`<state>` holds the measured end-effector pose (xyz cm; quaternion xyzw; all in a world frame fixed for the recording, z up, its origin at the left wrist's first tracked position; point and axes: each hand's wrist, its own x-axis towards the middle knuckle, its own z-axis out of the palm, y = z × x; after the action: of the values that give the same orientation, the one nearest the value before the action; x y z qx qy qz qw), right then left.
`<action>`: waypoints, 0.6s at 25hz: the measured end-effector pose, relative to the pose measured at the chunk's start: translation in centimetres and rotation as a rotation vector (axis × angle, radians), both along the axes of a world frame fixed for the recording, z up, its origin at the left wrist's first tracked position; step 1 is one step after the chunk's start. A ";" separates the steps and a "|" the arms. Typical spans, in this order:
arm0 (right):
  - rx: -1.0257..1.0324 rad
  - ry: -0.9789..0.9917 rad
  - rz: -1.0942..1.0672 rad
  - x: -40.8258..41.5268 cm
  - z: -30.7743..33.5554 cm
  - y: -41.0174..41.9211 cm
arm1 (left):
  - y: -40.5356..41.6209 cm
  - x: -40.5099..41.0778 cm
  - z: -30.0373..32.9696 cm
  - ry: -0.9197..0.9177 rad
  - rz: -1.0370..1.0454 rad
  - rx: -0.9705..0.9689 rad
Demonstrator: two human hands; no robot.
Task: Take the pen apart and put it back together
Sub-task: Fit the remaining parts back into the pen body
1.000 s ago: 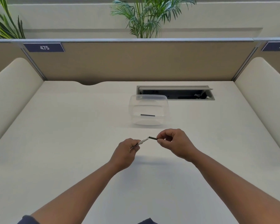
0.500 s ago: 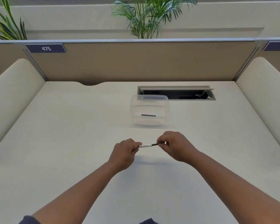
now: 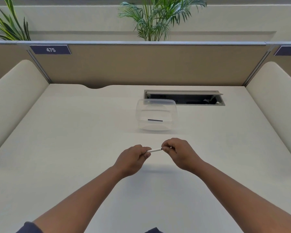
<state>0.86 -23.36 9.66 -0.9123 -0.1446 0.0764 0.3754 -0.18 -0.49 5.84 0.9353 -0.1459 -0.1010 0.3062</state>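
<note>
A thin white pen (image 3: 155, 150) lies nearly level between my two hands, a little above the white desk. My left hand (image 3: 134, 157) pinches its left end, which is hidden in the fingers. My right hand (image 3: 176, 151) pinches the right end, where a dark tip just shows at the fingertips. A clear plastic tub (image 3: 156, 115) stands behind my hands with a dark slim pen part (image 3: 155, 120) lying flat inside it.
An open cable hatch (image 3: 185, 99) is sunk in the desk behind the tub. Padded cream side panels (image 3: 15, 91) flank the desk and a tan partition (image 3: 141, 64) closes the back. Plants stand behind the partition.
The dark piece in my right hand has gone into the white pen body until only its end shows. My hands have come closer together and the pen has levelled out.
</note>
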 end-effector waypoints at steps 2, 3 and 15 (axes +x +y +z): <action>0.035 -0.015 -0.003 -0.2 0.0 -0.3 | 0.1 0.0 0.2 0.019 -0.003 -0.010; 0.044 -0.036 0.001 -0.3 -0.1 -0.4 | 0.2 -0.1 0.3 0.029 -0.004 -0.021; 0.058 0.070 -0.093 -1.3 -0.2 0.2 | -0.4 -0.3 1.3 -0.168 -0.045 0.149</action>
<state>-0.46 -23.19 9.46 -0.9035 -0.0912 0.0864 0.4097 -0.45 -0.90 7.18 0.9571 -0.1842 -0.0397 0.2200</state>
